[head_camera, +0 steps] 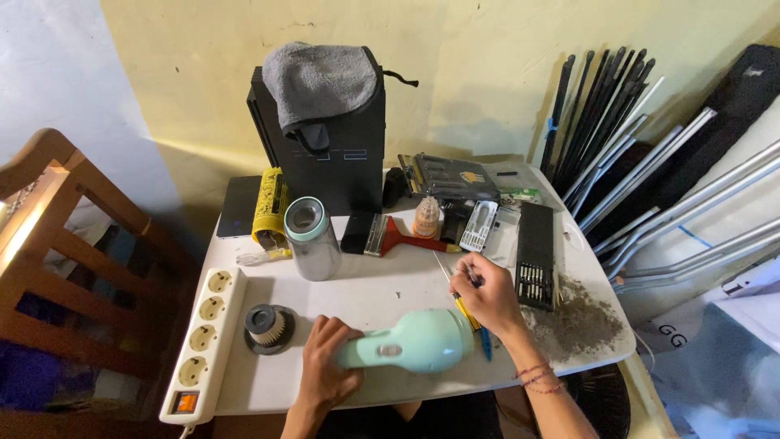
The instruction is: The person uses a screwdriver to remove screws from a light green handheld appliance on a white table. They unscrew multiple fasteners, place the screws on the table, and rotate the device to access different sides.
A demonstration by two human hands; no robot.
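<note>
Power strip (205, 341), filter (267, 327) and dust pile (581, 325) flank the mint vacuum (414, 341).

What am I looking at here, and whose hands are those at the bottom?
There is no machine here: one camera sits on a person's head and looks down, so the two hands belong to that person. The left hand grips the handle of a mint-green handheld vacuum body lying on the white table. The right hand holds a thin screwdriver above it. To the left lie a white power strip and a round filter. Behind stand a metal dust cup and a black console with a grey cloth draped over it. A black tray of screwdriver bits and a pile of grey dust lie to the right.
</note>
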